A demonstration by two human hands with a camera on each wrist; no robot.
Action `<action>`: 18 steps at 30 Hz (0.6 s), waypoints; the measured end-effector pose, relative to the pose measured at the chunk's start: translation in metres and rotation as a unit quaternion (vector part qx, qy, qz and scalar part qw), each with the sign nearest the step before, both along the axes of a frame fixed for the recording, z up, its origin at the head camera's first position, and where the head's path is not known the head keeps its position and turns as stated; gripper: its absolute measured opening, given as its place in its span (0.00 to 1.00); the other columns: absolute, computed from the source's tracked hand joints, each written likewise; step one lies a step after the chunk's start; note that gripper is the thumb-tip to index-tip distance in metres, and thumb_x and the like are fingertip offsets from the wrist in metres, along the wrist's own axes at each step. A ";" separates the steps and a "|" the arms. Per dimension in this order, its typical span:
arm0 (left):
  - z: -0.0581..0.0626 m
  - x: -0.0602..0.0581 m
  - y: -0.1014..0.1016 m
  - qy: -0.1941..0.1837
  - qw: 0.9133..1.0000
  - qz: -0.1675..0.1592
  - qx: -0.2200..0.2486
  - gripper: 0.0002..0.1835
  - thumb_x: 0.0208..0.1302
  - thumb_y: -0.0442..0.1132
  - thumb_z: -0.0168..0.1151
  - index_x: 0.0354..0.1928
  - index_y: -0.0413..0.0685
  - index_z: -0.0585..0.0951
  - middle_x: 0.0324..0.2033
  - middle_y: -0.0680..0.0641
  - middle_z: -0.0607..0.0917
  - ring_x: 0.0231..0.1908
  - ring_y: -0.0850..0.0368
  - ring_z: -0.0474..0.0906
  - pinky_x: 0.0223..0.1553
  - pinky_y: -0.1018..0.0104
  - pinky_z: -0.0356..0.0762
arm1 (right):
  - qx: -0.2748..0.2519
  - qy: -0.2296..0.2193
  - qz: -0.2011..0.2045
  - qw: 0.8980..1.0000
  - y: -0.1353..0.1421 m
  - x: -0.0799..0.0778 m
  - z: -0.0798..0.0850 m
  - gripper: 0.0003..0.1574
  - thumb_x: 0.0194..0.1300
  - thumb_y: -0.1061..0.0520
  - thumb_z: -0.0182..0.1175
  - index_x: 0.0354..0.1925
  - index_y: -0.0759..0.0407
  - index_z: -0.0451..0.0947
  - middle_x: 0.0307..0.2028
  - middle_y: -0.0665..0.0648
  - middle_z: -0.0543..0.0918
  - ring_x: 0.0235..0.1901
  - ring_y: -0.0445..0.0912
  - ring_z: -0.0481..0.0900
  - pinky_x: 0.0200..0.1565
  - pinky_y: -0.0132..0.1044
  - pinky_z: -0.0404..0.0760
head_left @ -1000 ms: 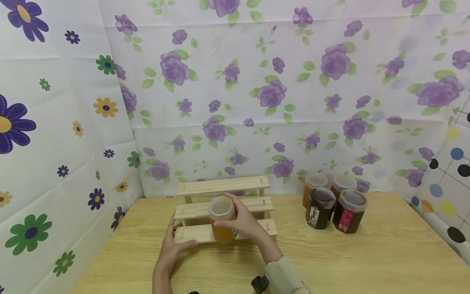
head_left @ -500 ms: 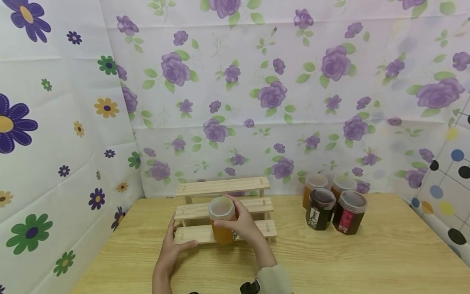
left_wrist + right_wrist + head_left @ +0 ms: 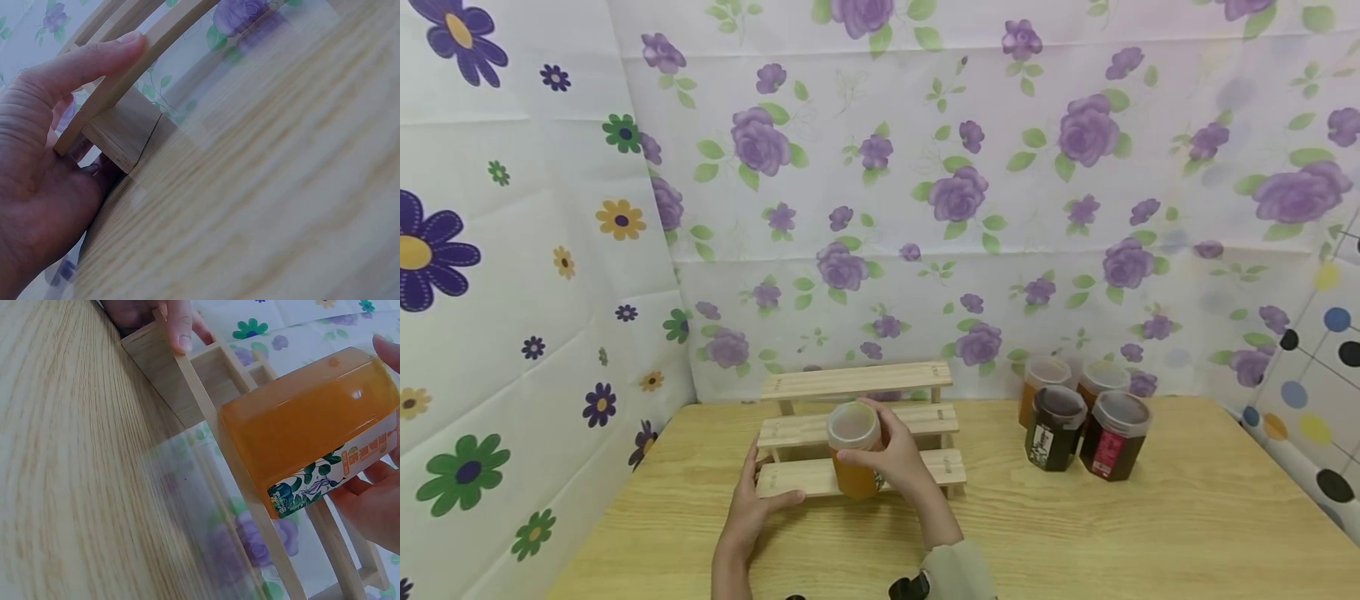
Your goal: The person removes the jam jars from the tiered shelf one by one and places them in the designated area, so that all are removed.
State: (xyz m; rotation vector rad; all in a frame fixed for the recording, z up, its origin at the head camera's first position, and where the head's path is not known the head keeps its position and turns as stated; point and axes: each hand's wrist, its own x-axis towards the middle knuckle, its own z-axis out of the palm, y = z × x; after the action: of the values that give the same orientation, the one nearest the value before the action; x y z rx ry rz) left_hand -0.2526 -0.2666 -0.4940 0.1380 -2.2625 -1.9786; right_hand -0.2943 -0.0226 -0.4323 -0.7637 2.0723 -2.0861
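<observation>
A three-step wooden display rack [image 3: 797, 477] stands on the table. My left hand [image 3: 749, 507] grips its left end, with the thumb [image 3: 94, 62] along the lowest board's front edge and the other fingers partly hidden round the end. In my right hand [image 3: 904, 458] is a jar of orange-coloured honey or syrup [image 3: 853, 479], gripped from the right side near its pale, cloudy top. The jar stands nearly upright at the lowest board, its base right at the front edge. A printed label [image 3: 340, 465] with leaves shows in the right wrist view.
Right of the rack, two dark jars stand in front, one with a white label [image 3: 1042, 443] and one with a pink label [image 3: 1108, 452]. Behind them are two amber jars [image 3: 1036, 400]. Flowered cloth [image 3: 880, 208] hangs behind the wood-grain table [image 3: 1037, 533].
My right sleeve and watch have shifted left and slightly down. Both hands, the jar and the rack keep practically the same places.
</observation>
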 end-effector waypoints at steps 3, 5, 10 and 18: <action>0.000 0.000 0.000 0.000 1.000 0.000 -0.004 0.66 0.50 0.32 0.74 0.77 0.69 0.36 0.69 0.35 0.55 0.65 0.34 0.63 0.71 0.38 0.59 | 0.001 0.000 -0.006 1.000 0.000 0.000 0.000 0.54 0.53 0.51 0.75 0.72 0.51 0.58 0.62 0.59 0.74 0.61 0.55 0.73 0.65 0.54 0.73; 0.000 0.001 0.000 0.000 1.000 -0.001 -0.007 0.66 0.50 0.31 0.74 0.77 0.68 0.36 0.69 0.35 0.55 0.65 0.33 0.63 0.71 0.38 0.60 | 0.000 -0.001 -0.009 1.000 0.001 0.000 0.000 0.54 0.52 0.51 0.75 0.72 0.51 0.59 0.62 0.60 0.74 0.60 0.55 0.74 0.64 0.53 0.75; 0.000 0.000 0.000 0.003 1.000 -0.003 -0.006 0.66 0.50 0.31 0.74 0.78 0.67 0.35 0.70 0.34 0.55 0.66 0.32 0.62 0.71 0.39 0.59 | 0.003 0.000 -0.016 1.000 0.002 0.000 0.001 0.53 0.51 0.52 0.76 0.70 0.48 0.62 0.60 0.60 0.75 0.58 0.54 0.76 0.61 0.51 0.77; 0.001 0.000 0.001 0.005 1.000 -0.004 -0.008 0.65 0.51 0.31 0.74 0.78 0.67 0.36 0.69 0.35 0.55 0.66 0.33 0.63 0.71 0.40 0.61 | 0.004 -0.010 -0.031 0.999 0.005 0.000 0.004 0.51 0.49 0.52 0.77 0.69 0.47 0.65 0.59 0.61 0.76 0.56 0.54 0.77 0.59 0.49 0.79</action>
State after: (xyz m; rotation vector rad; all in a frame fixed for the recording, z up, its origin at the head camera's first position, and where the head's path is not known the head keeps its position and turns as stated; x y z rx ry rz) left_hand -0.2526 -0.2659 -0.4930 0.1161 -2.2751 -1.9612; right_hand -0.2948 -0.0176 -0.4281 -0.6846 2.1191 -2.1059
